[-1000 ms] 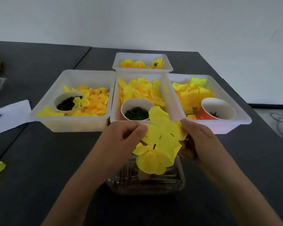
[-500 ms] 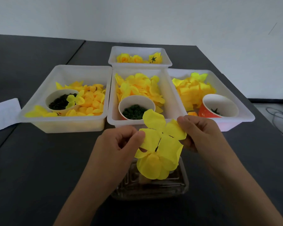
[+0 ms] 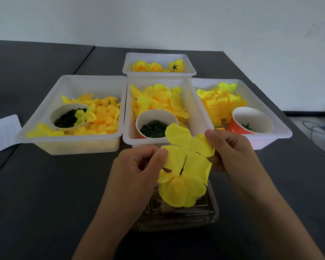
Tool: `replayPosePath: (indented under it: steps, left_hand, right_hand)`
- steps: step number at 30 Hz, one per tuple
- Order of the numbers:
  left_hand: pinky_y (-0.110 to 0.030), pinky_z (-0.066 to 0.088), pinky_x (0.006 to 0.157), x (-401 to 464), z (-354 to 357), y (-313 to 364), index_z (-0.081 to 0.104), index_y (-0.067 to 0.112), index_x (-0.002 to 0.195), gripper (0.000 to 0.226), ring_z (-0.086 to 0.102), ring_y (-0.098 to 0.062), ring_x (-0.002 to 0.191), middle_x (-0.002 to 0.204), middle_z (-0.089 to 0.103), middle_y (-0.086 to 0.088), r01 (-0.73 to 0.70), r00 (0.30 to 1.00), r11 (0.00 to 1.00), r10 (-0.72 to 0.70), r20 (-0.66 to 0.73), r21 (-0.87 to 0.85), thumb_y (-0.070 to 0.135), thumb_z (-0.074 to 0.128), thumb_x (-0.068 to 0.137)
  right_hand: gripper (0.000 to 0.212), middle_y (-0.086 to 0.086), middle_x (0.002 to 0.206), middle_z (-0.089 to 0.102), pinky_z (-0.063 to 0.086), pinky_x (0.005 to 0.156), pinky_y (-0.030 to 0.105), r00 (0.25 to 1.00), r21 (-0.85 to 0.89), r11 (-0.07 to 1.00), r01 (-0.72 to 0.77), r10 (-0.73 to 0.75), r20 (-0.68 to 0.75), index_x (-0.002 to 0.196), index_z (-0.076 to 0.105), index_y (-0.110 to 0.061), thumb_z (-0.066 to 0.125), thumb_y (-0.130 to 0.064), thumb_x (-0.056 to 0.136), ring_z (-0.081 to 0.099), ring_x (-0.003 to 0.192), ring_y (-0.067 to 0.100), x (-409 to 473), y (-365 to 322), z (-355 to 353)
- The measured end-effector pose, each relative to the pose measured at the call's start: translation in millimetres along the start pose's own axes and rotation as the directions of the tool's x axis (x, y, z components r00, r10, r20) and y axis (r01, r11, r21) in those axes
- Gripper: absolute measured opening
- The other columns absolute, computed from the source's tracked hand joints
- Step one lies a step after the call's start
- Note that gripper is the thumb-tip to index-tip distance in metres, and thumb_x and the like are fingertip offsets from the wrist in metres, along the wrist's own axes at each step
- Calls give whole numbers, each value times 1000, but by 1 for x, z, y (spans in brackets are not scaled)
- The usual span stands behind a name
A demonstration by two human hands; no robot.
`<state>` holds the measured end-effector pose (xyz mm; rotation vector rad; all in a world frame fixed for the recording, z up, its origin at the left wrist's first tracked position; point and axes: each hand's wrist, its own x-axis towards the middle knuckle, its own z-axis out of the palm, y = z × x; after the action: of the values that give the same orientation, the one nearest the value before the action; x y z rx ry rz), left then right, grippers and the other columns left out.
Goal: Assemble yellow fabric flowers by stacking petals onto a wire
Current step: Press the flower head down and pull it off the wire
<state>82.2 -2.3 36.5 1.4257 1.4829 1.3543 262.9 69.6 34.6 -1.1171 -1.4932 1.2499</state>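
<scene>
Paper (image 3: 3, 132): white sheet at the far left edge of the surface (image 3: 45, 184), well left of the mid tray.
Left tray (image 3: 94, 81): just left of the mid tray; small petals and a cup of dark green bits inside.
Left hand (image 3: 137, 169): in front of the mid tray; thumb and forefinger pinch the left lobe of the petal layer (image 3: 186, 147).
Mid tray (image 3: 131, 136): holds loose petals and a cup (image 3: 156, 126) of green rings; the landmark here.
Back tray (image 3: 158, 56): directly behind the mid tray, with finished roses.
Petal layer: held just in front of the mid tray, spread between both hands; compared with a second ago it sits flatter and more open, with its centre closer over the wire.
Wire (image 3: 183, 166): thin dark stem showing at the petal layer's centre, in front of the mid tray; its lower end is hidden.
Lower petals (image 3: 182, 192): already on the wire, nearer the person than the mid tray, above a clear box (image 3: 176, 218).
Right hand (image 3: 231, 149): front right of the mid tray; grip clamped on the layer's right lobe.
Right tray (image 3: 281, 132): just right of the mid tray; larger petals and an orange cup (image 3: 251, 121).
Meaning: the layer looks lined up for threading; I judge it is not yet pushed down against the lower petals.
</scene>
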Motion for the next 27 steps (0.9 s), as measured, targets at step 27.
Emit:
replayPosePath:
  steps: [27]
  left_hand:
    - [-33,56,66,-20,-1,-32,63,30,67,38,61,-3,64,63,64,13,146,986,890,-166,9,431,59,43,81]
  right_hand:
    - [37,-12,49,46,34,52,14,994,-416,903,-106,95,-48,61,54,-17,55,-35,93,42,48,1,-23,44,8]
